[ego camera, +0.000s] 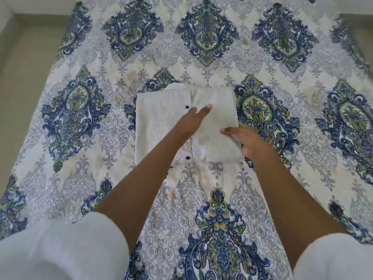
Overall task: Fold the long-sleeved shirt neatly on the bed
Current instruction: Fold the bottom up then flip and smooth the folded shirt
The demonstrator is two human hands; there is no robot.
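Little to note at the far left: beige floor [24, 77] beside the bed [70, 178], with a patterned blue-and-green bedspread across the whole view. Near the middle of that bed, flat on the cover, the pale shirt [159, 126], down to a compact rectangle with no sleeve showing, presumably tucked inside. Left part smooth and single-looking; right part thicker and rounded at its edges, apparently a folded layer on top. Along the centre line, two dark buttons [187, 106], one toward the far edge and one toward the near edge, marking the placket between the two parts. Reaching across from the left, the left hand [191, 118]: fingers straight and loosely spread, laid on the cloth just past the farther button, gripping nothing, most likely there to pin or smooth the layers and keep the stack from sliding or springing up. Further right, the right hand [247, 141] at the shirt's right edge: thumb on top, fingers slipped beneath the folded layer, so pinching that edge, seemingly to square it up or carry it over toward the left. Hands near each other but apart. Looks late in the folding, with perhaps one last fold or a final pat left. Worth minding: a lift of the right edge without pressure from the left hand, and with it lower layers dragged askew. Beyond the right hand, only more bedspread.
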